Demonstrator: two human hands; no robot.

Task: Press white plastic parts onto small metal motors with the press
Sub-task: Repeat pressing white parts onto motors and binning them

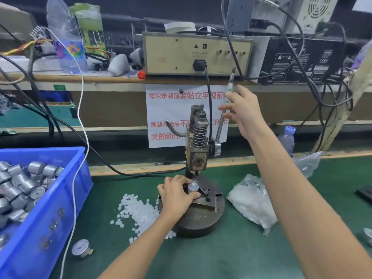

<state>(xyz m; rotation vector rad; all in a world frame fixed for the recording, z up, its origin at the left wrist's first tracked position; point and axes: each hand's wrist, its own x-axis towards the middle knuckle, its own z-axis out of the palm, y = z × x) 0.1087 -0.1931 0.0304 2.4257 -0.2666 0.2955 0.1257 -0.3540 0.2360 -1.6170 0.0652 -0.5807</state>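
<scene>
The left hand [177, 195] is down low on the round base of the dark metal press [199, 141]. Its fingers and thumb curl round a small round silver metal motor [193, 187] and hold it on the block under the press head. The motor stands up straight. There is a small pale bit on top of it, but I cannot tell what it is.

The right hand [243, 111] is up high, above the left hand and to its right. Its fingers are spread out and mostly straight. They are right beside the long thin metal lever [220, 126] of the press. The thumb is on one side of the lever and the fingers are on the other, but they are not closed round it. I cannot tell if they touch it.

Just left of the left hand, a loose heap of small white plastic parts [136, 210] lies on the green table [221, 258]. Further left stands a big blue plastic box [60, 208] full of silver motors [20, 188]. One lone silver motor [81, 248] lies on the table near the left arm. Under the right arm lies a clear plastic bag [249, 200] with more white bits inside.
</scene>
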